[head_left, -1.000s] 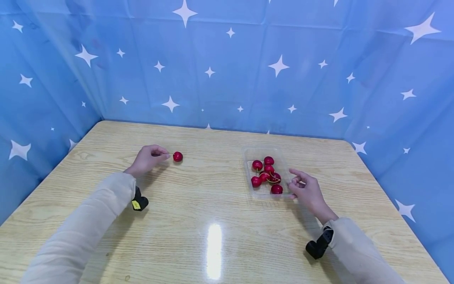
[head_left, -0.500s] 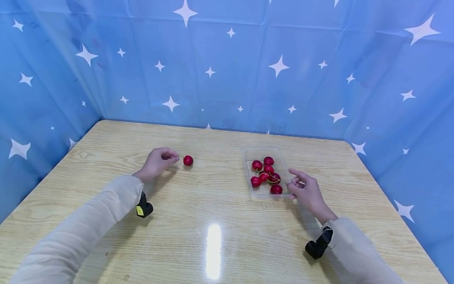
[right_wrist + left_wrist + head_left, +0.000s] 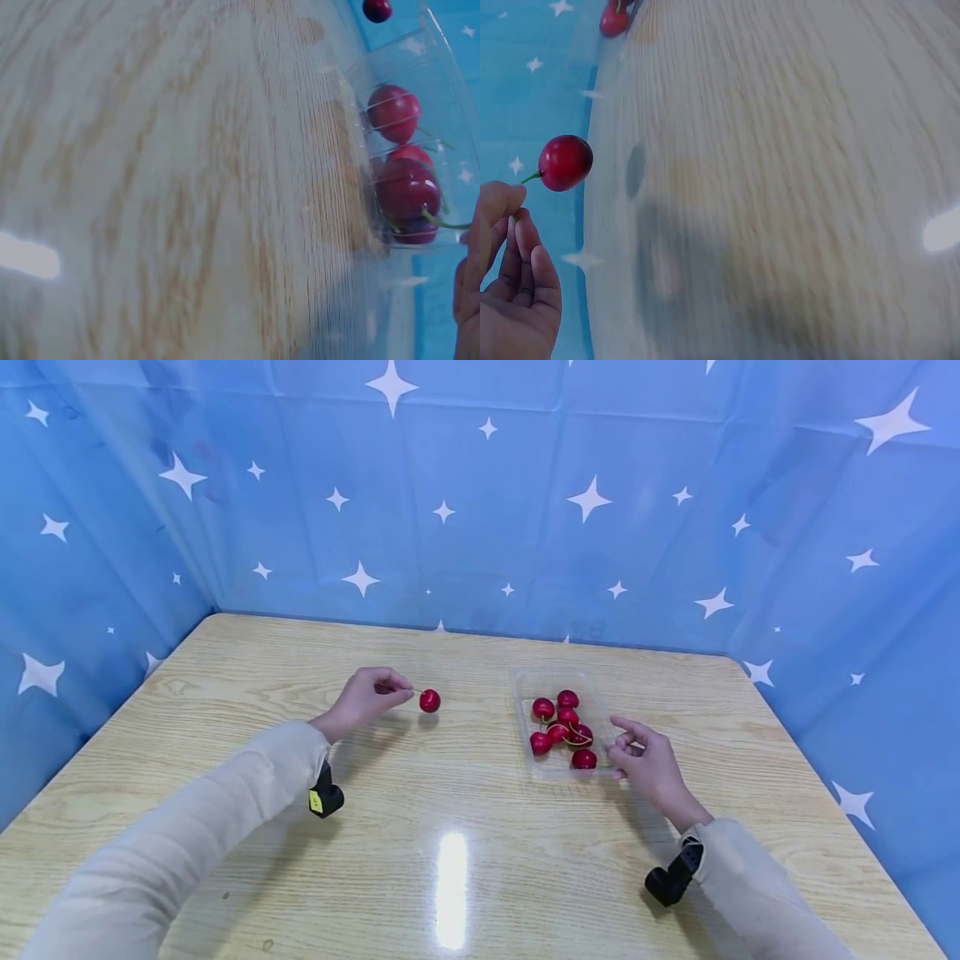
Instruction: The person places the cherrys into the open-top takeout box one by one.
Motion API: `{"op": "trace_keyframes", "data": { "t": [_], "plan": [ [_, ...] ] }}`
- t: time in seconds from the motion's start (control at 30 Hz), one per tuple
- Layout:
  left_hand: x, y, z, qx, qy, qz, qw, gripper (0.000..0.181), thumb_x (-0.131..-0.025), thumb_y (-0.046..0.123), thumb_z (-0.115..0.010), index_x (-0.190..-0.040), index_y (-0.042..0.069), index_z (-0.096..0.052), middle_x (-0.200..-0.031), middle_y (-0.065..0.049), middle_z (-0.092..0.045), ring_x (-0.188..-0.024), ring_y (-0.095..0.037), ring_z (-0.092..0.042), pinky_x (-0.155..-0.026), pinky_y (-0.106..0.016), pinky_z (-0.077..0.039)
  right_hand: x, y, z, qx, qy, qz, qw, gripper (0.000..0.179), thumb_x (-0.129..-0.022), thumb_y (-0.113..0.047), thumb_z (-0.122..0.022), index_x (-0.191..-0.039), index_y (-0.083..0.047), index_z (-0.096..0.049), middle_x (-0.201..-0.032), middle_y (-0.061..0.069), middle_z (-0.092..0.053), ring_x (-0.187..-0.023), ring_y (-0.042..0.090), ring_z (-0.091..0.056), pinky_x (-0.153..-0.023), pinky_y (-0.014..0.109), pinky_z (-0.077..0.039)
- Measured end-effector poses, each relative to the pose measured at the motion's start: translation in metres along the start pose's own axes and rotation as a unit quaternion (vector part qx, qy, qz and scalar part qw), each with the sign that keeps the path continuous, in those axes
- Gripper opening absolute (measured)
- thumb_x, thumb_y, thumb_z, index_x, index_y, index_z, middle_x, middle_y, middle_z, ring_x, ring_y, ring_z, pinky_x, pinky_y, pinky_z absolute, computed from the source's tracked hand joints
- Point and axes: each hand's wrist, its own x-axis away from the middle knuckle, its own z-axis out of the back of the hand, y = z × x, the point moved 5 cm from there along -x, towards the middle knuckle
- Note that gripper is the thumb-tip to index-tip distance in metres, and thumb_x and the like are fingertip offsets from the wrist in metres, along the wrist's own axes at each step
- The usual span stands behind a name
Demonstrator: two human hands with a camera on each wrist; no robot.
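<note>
My left hand pinches the green stem of a red cherry between thumb and fingers. The cherry hangs out to the right of the fingertips, just above the table, its shadow beneath it. In the left wrist view, the cherry sits above the thumb tip. To the right is a clear plastic box with several cherries inside, some with stems. My right hand grips the box's right side near the front corner. Only a sliver of that hand shows in the right wrist view, beside the box.
The wooden table carries the box, with bare wood between it and my left hand. A blue curtain with white stars stands behind and on both sides. A bright light reflection lies near the front middle.
My left hand has moved right toward the box, carrying the cherry by its stem; the cherry now hangs above its shadow. The right hand and box have stayed in place.
</note>
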Motion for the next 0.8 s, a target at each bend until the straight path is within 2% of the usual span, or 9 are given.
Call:
{"op": "trace_keyframes", "data": {
  "t": [0.13, 0.4, 0.57, 0.8],
  "plan": [
    [-0.003, 0.017, -0.014, 0.006, -0.028, -0.023, 0.9993, 0.012, -0.084, 0.013, -0.062, -0.090, 0.003, -0.064, -0.083, -0.006, -0.061, -0.075, -0.018, -0.055, -0.066, -0.028, -0.045, 0.001, 0.000, 0.001, 0.005, 0.000, -0.002, 1.0000, 0.047, -0.085, 0.004, -0.050, -0.130, 0.007, -0.037, -0.082, 0.012, -0.043, -0.060, 0.006, -0.053, -0.052, 0.025, -0.050],
    [0.000, 0.047, -0.041, 0.016, -0.085, -0.038, 0.9955, 0.009, -0.082, 0.012, -0.063, -0.088, 0.005, -0.066, -0.081, -0.003, -0.061, -0.071, -0.016, -0.053, -0.063, -0.027, -0.045, 0.000, 0.003, 0.001, -0.002, 0.001, -0.006, 1.0000, 0.048, -0.085, 0.004, -0.050, -0.131, 0.005, -0.037, -0.082, 0.011, -0.042, -0.059, 0.006, -0.050, -0.052, 0.027, -0.050],
    [0.001, 0.057, -0.048, 0.023, -0.092, -0.043, 0.9946, 0.009, -0.083, 0.013, -0.063, -0.088, 0.006, -0.065, -0.081, -0.003, -0.061, -0.070, -0.016, -0.052, -0.063, -0.026, -0.044, -0.001, 0.003, 0.001, 0.003, 0.002, -0.001, 1.0000, 0.047, -0.085, 0.004, -0.049, -0.130, 0.006, -0.037, -0.082, 0.010, -0.043, -0.060, 0.007, -0.052, -0.053, 0.027, -0.050],
    [-0.004, 0.072, -0.061, 0.026, -0.088, -0.051, 0.9945, 0.008, -0.083, 0.012, -0.062, -0.087, 0.006, -0.065, -0.080, -0.003, -0.060, -0.070, -0.015, -0.052, -0.063, -0.025, -0.044, -0.002, 0.003, 0.002, 0.006, -0.002, -0.003, 1.0000, 0.047, -0.085, 0.004, -0.049, -0.131, 0.006, -0.037, -0.082, 0.010, -0.043, -0.062, 0.010, -0.054, -0.053, 0.027, -0.050]
  ]
}}
